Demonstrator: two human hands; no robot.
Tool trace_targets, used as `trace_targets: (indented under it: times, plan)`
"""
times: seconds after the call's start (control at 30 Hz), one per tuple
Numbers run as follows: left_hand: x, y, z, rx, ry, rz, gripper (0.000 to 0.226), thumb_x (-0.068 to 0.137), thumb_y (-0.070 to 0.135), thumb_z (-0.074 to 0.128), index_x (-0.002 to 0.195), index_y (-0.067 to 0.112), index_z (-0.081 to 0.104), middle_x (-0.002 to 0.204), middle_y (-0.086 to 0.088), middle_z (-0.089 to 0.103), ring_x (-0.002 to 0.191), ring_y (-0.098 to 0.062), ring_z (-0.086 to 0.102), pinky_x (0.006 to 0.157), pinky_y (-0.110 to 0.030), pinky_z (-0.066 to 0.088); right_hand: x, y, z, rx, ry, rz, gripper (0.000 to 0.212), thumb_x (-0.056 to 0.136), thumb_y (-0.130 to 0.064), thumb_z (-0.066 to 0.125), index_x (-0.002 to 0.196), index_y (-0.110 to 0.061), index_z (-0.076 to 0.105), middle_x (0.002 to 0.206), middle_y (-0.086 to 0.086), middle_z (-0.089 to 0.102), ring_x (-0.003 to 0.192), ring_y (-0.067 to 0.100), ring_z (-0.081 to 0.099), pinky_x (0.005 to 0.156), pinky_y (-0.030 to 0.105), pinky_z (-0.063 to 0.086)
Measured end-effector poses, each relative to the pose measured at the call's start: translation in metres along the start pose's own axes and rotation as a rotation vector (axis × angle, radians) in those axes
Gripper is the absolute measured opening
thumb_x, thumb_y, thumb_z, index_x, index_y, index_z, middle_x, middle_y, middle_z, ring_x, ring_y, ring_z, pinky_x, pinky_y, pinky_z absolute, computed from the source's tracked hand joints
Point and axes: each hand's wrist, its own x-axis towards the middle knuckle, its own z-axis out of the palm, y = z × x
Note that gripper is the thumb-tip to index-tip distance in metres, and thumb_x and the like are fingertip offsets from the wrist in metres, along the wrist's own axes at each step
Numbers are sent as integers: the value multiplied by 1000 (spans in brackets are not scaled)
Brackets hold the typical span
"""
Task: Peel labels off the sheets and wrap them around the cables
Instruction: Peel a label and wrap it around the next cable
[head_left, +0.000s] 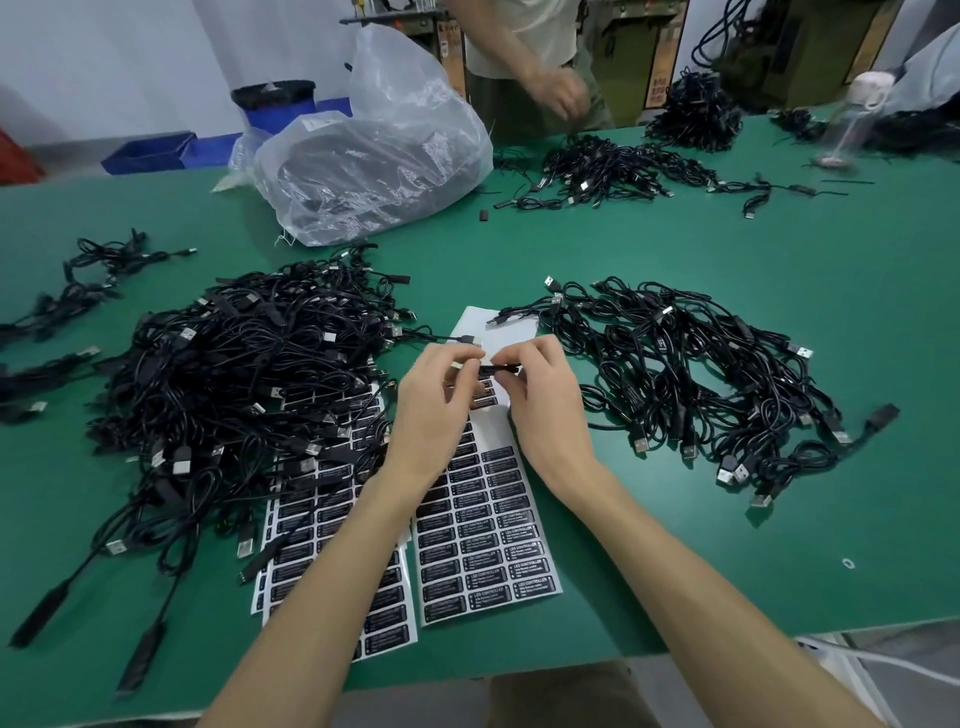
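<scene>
Label sheets (488, 545) lie nearest on the green table (727, 545); above their far end, left hand (436, 410) and right hand (540, 405) pinch one black cable (501, 369) between curled fingertips; cable heaps (249, 374) flank the sheets.

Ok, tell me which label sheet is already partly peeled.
The right sheet: its far end is bare white backing. The left sheets, partly under the big cable pile, look full.

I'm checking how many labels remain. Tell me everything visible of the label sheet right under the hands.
The label sheet lies flat on the green table: white backing with three columns of black labels printed in white. Its far end is peeled bare, and a cable plug rests there. More sheets lie at its left.
</scene>
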Motion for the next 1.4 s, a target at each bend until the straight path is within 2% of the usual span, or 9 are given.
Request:
trace_targets:
  times: [0.27,0.57,0.63,0.73,0.83,0.93,1.03,1.3,1.4]
  plan:
    - [-3,28,-4,491,27,297,21,101,3,53,119,5,64,118,-9,58,90,-27,62,79,-45,54,1,-2,0,42,29,-43,11,100,-5,64,110,-9,68,109,-4,53,82,13,57,77,38,53]
    - [8,10,-56,586,-23,14,27,101,-1,51,124,4,65,125,-9,57,102,-24,61,93,-46,52,7,6,-2,64,128,109,36,104,-4,52,140,-1,55,139,5,43,123,21,53,111,38,46]
    - [10,-1,-73,671,-12,-59,31,100,-3,50,127,3,63,128,-12,55,114,-28,56,98,-47,48,8,7,-4,74,120,208,56,106,-7,50,158,0,30,161,11,27,147,22,33,125,23,22]
    - [13,-17,-89,773,-28,-183,36,99,-3,50,133,3,60,135,-15,52,125,-32,49,105,-47,43,8,7,-3,99,95,212,76,104,-4,49,164,-4,2,173,8,-6,152,3,-1,103,-8,-3]
    - [12,-25,-90,846,-71,-183,36,100,-1,51,134,4,61,136,-14,53,128,-33,47,109,-45,39,6,6,-2,45,80,148,68,103,-3,50,163,-6,18,172,7,8,152,8,13,108,-3,7]
    - [11,-22,-78,851,-71,-87,35,99,-1,53,131,4,65,131,-13,57,124,-32,48,105,-42,39,4,5,1,-28,27,61,45,104,-7,49,149,-6,46,152,6,41,137,16,41,117,26,32]
    - [17,-13,-60,763,-121,-13,32,101,3,52,129,5,66,128,-10,58,121,-29,51,105,-41,40,1,2,3,-68,-45,-10,31,105,-9,49,135,-7,58,134,0,49,110,15,56,99,38,50]
    - [66,-17,-16,942,-232,9,56,90,-11,53,145,2,47,147,-16,48,136,-34,43,110,-41,37,-6,-3,4,-170,-164,-115,26,106,-11,48,127,-4,61,125,4,55,104,20,58,89,40,52]
    - [77,-29,-17,1054,-273,-34,38,93,-5,55,129,8,57,134,-13,58,125,-33,51,103,-41,35,-5,-3,2,-169,-166,-105,24,106,-9,47,125,-3,61,124,6,55,100,21,57,87,40,51]
